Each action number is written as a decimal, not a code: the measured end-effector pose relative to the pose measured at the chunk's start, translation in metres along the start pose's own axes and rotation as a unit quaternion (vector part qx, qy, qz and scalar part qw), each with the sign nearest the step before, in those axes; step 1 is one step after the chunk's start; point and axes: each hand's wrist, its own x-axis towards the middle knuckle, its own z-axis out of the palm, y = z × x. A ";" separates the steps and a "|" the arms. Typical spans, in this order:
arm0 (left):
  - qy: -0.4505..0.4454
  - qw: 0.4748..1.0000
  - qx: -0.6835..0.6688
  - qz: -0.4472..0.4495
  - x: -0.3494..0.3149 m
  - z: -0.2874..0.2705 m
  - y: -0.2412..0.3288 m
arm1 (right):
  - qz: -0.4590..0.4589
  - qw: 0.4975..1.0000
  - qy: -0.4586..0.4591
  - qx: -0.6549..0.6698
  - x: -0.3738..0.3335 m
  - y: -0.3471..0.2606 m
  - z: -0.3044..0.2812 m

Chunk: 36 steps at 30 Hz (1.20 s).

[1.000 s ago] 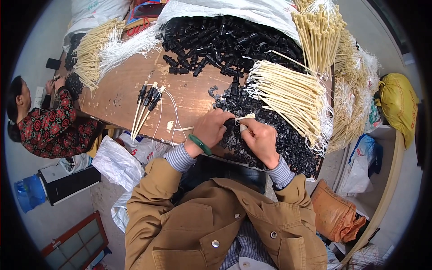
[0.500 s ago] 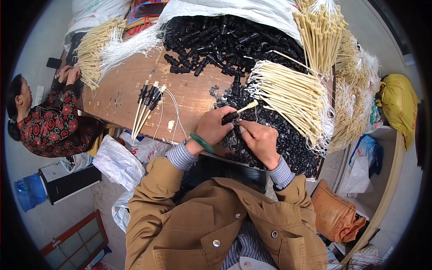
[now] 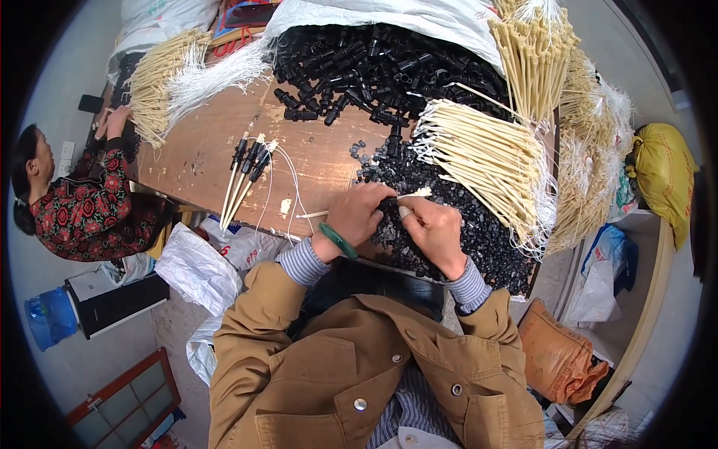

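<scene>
At 12 o'clock, a pale stick (image 3: 313, 215) was gripped by the fingers of the left hand (image 3: 353, 215); whether those of the right hand (image 3: 434, 233) pinched it could not be told. Assembly was judged underway, steady alignment needed next. Room was noted across the tabletop (image 3: 191, 168) toward 10 o'clock, its edge at 6.

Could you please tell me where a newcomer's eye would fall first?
Probably the heap of black tubular plastic connectors at the mouth of the white woven sack, top centre. Next, the fan of thin pale-yellow sticks right of centre, then the round green bangle on the wrist of the wearer's left hand.
</scene>
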 end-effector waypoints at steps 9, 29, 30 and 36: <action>-0.018 0.994 -0.109 0.002 -0.001 -0.005 0.010 | -0.066 0.996 -0.050 0.042 -0.004 0.005 0.007; 0.068 0.973 -0.183 0.125 0.014 -0.019 -0.017 | 0.039 0.984 -0.064 0.159 -0.005 0.000 0.005; 0.126 0.985 -0.111 0.030 0.021 -0.020 -0.032 | 0.077 0.981 -0.058 0.166 -0.004 -0.002 0.001; 0.244 0.966 0.064 0.051 0.063 -0.011 -0.098 | 0.123 0.972 -0.036 0.199 0.000 0.002 0.002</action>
